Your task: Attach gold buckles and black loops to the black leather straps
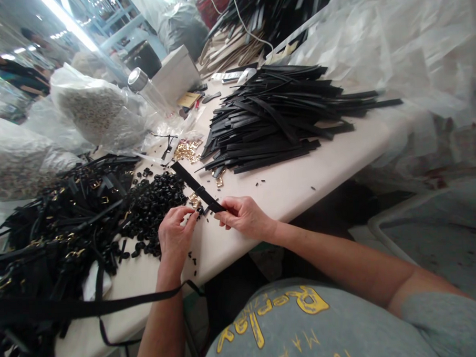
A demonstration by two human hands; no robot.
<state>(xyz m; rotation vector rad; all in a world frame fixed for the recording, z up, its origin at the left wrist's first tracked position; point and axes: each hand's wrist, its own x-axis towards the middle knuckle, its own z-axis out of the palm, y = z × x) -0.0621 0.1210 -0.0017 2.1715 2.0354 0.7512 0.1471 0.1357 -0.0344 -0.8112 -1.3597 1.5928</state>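
Observation:
In the head view my right hand (pixel 243 216) grips the lower end of a flat black strap (pixel 188 179) between thumb and fingers. The strap slants up to the left above the table, with a narrow black band around it partway along. My left hand (pixel 176 231) is closed in a pinch just left of the strap's lower end. A small black loop shows at its fingertips, partly hidden by them. Beside that hand lies a heap of small black loops (pixel 156 203). Gold-coloured buckles (pixel 187 150) are scattered on the table behind the strap.
A large pile of black straps (pixel 275 119) covers the table's far side. Finished-looking straps with buckles (pixel 66 223) are heaped at left. Behind stand filled plastic bags (pixel 96 108) and a clear bottle (pixel 149 93). Plastic sheeting (pixel 394 50) hangs at right. People appear at far left.

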